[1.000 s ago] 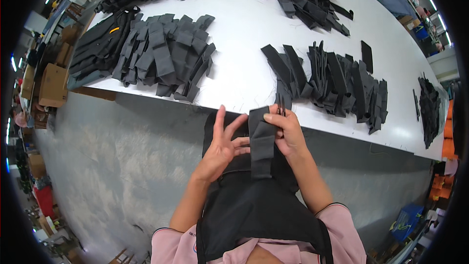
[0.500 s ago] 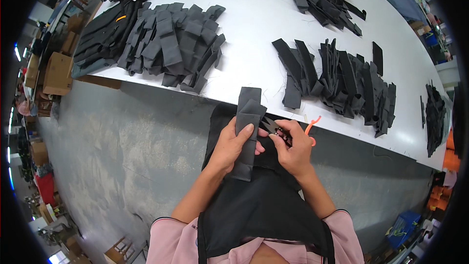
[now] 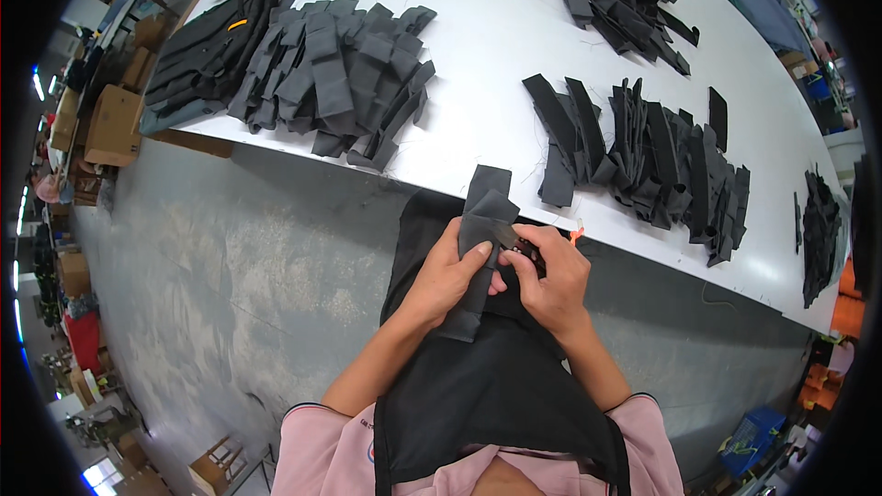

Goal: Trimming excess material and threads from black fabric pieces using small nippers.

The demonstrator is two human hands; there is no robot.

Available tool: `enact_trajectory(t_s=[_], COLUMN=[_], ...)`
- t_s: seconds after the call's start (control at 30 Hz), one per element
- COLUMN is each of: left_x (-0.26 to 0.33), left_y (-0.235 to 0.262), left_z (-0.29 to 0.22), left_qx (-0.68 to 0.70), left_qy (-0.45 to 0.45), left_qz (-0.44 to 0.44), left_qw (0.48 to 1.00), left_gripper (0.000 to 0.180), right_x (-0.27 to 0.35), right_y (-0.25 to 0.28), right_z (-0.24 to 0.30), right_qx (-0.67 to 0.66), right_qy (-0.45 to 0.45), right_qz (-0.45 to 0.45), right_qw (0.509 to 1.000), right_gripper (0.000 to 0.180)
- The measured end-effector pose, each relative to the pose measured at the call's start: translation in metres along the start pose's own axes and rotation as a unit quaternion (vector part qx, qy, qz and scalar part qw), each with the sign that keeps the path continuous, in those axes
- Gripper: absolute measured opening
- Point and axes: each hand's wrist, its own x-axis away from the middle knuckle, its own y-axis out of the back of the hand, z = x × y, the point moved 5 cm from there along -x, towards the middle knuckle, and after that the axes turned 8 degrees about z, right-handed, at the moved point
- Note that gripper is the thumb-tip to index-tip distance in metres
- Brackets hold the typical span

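In front of my apron, just off the table's near edge, I hold a dark grey folded fabric strip (image 3: 490, 184) upright. My left hand (image 3: 443, 276) is closed on it, thumb across its front and fingers behind. A short folded flap sticks out at the strip's upper right. My right hand (image 3: 558, 283) grips small black thread snips (image 3: 527, 250), their blades pointing up and left against the strip's right edge by that flap. Whether the blades are closed is hard to make out. A bit of orange cord (image 3: 577, 235) shows beyond the right fingers.
The white table (image 3: 469, 64) carries a fanned pile of grey fabric strips (image 3: 335, 73), stacked black fabric pieces (image 3: 207, 60), strips with black bands (image 3: 652, 161), and more piles farther back. Cardboard boxes (image 3: 115, 129) stand left; a blue crate (image 3: 753, 436) sits on the floor at right.
The snips' blades have come up against the strip's edge. The strip now leans more to the right at its top. Less of the orange cord shows, and the whole view has shifted slightly.
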Motion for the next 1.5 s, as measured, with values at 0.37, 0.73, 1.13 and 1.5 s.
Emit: enact_trajectory(t_s=[0.37, 0.73, 1.13, 1.5], left_x=[0.002, 0.003, 0.0, 0.004], left_y=[-0.001, -0.002, 0.014, 0.006], left_z=[-0.008, -0.011, 0.02, -0.001], left_qx=[-0.288, -0.452, -0.028, -0.273], left_qy=[-0.06, -0.044, -0.019, -0.029], left_qz=[-0.076, -0.105, 0.033, -0.033], left_qw=[0.953, 0.885, 0.999, 0.961], left_gripper=[0.035, 0.042, 0.04, 0.02], right_x=[-0.003, 0.003, 0.012, -0.001], right_y=[-0.014, -0.009, -0.029, -0.014], right_z=[0.005, 0.002, -0.013, 0.009], right_qx=[0.089, 0.003, -0.176, -0.066], right_qy=[0.041, -0.02, -0.132, -0.007], right_qz=[0.026, -0.001, -0.008, 0.068], right_qw=[0.995, 1.0, 0.975, 0.995], right_gripper=[0.027, 0.025, 0.021, 0.033])
